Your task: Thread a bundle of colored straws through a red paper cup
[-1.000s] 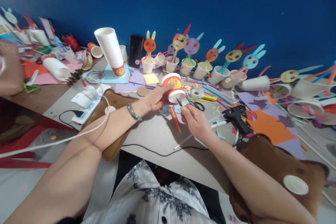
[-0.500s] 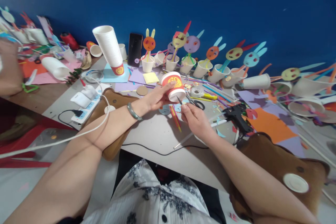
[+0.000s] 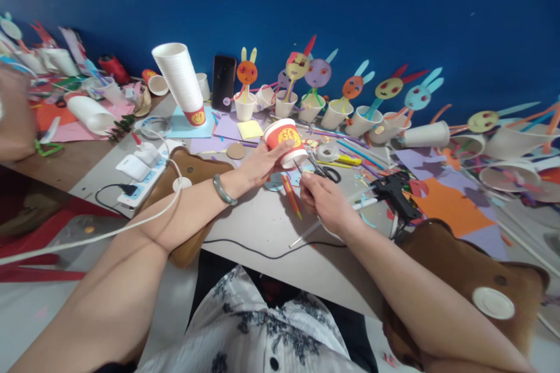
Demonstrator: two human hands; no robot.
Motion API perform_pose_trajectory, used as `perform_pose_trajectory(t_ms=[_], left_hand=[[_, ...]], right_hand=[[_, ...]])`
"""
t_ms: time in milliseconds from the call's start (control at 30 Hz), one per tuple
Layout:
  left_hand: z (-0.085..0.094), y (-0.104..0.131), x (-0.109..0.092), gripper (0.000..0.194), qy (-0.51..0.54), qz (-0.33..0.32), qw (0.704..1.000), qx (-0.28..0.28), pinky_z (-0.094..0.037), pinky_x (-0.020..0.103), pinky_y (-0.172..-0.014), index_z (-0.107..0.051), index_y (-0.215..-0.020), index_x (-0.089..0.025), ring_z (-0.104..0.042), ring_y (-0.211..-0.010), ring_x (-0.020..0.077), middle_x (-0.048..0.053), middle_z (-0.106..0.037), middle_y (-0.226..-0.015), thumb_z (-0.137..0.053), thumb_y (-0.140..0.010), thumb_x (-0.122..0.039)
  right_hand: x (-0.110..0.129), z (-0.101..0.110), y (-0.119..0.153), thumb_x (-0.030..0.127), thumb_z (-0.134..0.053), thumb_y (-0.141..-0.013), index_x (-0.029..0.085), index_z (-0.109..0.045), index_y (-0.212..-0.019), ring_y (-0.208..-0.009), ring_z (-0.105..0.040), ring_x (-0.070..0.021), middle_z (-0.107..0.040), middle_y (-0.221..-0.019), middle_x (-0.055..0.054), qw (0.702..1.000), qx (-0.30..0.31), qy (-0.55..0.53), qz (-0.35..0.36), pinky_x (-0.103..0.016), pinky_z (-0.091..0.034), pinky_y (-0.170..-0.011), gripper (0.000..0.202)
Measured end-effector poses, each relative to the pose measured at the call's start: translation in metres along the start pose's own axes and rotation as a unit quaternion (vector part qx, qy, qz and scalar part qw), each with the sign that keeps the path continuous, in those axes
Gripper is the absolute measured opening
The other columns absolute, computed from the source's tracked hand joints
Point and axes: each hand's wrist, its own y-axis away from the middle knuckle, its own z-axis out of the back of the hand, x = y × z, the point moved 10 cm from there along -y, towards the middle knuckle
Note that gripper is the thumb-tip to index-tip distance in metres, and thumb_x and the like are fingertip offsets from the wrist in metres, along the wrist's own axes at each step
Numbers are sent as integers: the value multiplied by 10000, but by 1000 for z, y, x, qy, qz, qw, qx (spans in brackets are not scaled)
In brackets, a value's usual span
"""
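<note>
My left hand [image 3: 264,164] is closed around a red and white paper cup [image 3: 275,139] with a yellow print, tilted so that its base faces my right hand. The fingers behind the cup are hidden. In my right hand [image 3: 327,203], a thin dark pointed tool [image 3: 298,166] is pinched, its tip at the base of the cup. Whether the tip has gone through the base I cannot tell. Black-handled scissors [image 3: 331,174] lie just beyond my right hand. Below the cup, a red and yellow pen-like stick [image 3: 292,198] rests on the table [image 3: 254,227].
Several rabbit-faced cups [image 3: 336,112] line the blue wall. A tall cup stack [image 3: 179,78] and a phone [image 3: 224,83] stand at the back left. A black glue gun [image 3: 396,195] lies right, a power strip [image 3: 142,183] left. Another person's arm [image 3: 15,111] shows far left.
The cup has shifted slightly left in my left hand's grip. My right hand has turned a little and moved slightly left, with the tool still at the cup's base.
</note>
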Motion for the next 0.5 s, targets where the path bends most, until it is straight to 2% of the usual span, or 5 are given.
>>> perform_pose_trajectory(t_ms=[67, 167, 300, 400, 500], left_hand=[[1, 0, 1, 336, -6, 5, 1000, -3, -609, 358, -868, -689, -928, -141, -700, -798, 165, 79, -758, -883, -861, -808, -404], [-1, 2, 0, 326, -7, 4, 1000, -3, -605, 351, -843, -692, -922, -134, -686, -758, 150, 74, -748, -881, -849, -821, -401], [-5, 5, -4, 340, -2, -17, 1000, -2, -600, 334, -792, -694, -942, -120, -666, -722, 130, 69, -741, -898, -852, -811, -390], [-4, 4, -5, 324, -6, -31, 999, -5, -593, 327, -804, -689, -913, -141, -658, -719, 130, 58, -736, -857, -862, -797, -389], [-3, 3, -7, 307, -11, -49, 999, -3, -576, 303, -774, -678, -887, -173, -642, -708, 131, 39, -722, -803, -864, -792, -398]], right_hand=[[12, 9, 0, 762, -467, -942, 272, -365, -706, -495, -322, -131, -384, -533, 49, 992, -39, 103, 61, -301, -285, -499, 553], [27, 18, 4, 689, -411, -992, 265, -412, -733, -567, -444, -171, -508, -598, -7, 955, -94, 251, 124, -318, -328, -580, 497], [37, 25, 9, 624, -416, -990, 264, -438, -771, -573, -432, -189, -497, -614, -18, 916, -147, 344, 146, -324, -277, -601, 422], [32, 22, 5, 690, -445, -966, 268, -415, -738, -554, -408, -171, -470, -586, 1, 950, -110, 266, 120, -312, -288, -575, 480], [8, 4, 0, 735, -460, -944, 273, -391, -733, -467, -262, -124, -337, -527, 70, 998, 2, 61, 11, -284, -257, -485, 513]])
